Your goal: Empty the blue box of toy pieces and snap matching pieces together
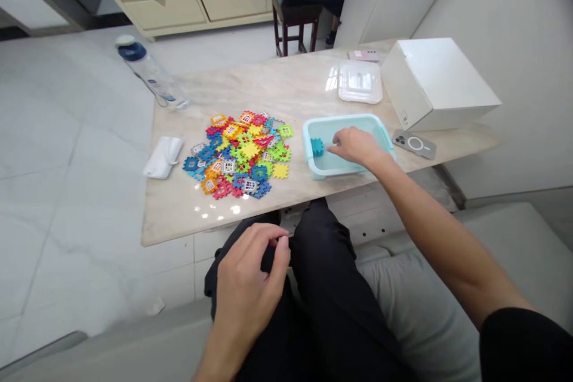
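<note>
My right hand (357,146) reaches into a pale turquoise plastic bin (344,120). Its fingers are loosely bent and apart, with nothing visible between them. Just left of the fingertips, a teal toothed building tile (317,147) lies inside the bin at its left end; I see a small gap between tile and fingers. Over my lap hovers my left hand (251,271), fingers curled and thumb tip close to the index fingertip, nothing seen in it. A heap of colourful interlocking tiles (244,152), some with window-like grids, covers the table left of the bin.
On the marble-look table (179,209) are a white packet (163,157), a water bottle (154,77), a clear lid (360,81), a white box (441,80), a grey phone (414,144) and a pinkish flat item (363,56). Beyond, a person sits on a dark stool (295,15).
</note>
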Demonstrator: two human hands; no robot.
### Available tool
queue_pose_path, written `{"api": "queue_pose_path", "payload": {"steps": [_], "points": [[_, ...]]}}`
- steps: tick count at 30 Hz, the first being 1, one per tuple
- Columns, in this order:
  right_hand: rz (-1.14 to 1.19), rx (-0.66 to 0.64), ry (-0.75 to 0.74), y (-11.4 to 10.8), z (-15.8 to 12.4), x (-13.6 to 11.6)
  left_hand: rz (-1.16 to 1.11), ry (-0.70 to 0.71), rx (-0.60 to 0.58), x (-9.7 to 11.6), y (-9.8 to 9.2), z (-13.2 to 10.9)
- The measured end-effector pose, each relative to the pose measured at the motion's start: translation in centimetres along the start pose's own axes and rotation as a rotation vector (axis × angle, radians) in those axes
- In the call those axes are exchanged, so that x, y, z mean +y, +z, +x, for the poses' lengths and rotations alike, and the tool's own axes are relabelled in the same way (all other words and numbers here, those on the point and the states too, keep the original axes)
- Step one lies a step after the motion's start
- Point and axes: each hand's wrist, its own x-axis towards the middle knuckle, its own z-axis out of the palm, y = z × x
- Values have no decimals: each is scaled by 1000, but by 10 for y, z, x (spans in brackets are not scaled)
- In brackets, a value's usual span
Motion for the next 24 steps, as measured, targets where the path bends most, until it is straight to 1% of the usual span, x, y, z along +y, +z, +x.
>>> {"api": "queue_pose_path", "payload": {"steps": [2, 3, 5, 6, 8, 9, 10, 11, 12, 13, 14, 16, 19, 22, 24], "points": [[107, 118, -22, -16, -38, -5, 35, -32, 10, -1, -1, 0], [186, 175, -56, -20, -61, -11, 49, -55, 25, -3, -2, -1], [351, 266, -140, -18, -110, -25, 32, -120, 76, -10, -7, -2], [422, 305, -190, -11, -134, -34, -3, -164, 109, -14, -10, -4], [522, 317, -315, 10, -176, -49, -63, -256, 184, -26, -16, -9], [547, 300, -352, 21, -192, -54, -36, -286, 185, -31, -19, -12], [534, 242, -398, 31, -206, -58, 10, -293, 143, -36, -20, -15], [505, 230, -401, 40, -216, -61, 14, -266, 53, -40, -21, -19], [471, 242, -384, 46, -223, -63, -5, -221, -33, -42, -21, -21], [430, 252, -375, 49, -227, -64, -19, -178, -82, -43, -19, -23], [391, 274, -366, 50, -230, -64, -13, -152, -101, -43, -17, -24], [323, 310, -374, 49, -233, -66, 72, -142, -105, -37, -11, -23], [247, 318, -398, 45, -232, -68, 293, -153, -95, -24, -1, -22], [231, 312, -400, 43, -230, -65, 504, -97, -58, -12, 9, -29], [250, 332, -392, 42, -233, -62, 590, -54, -28, -8, 12, -37]]}}
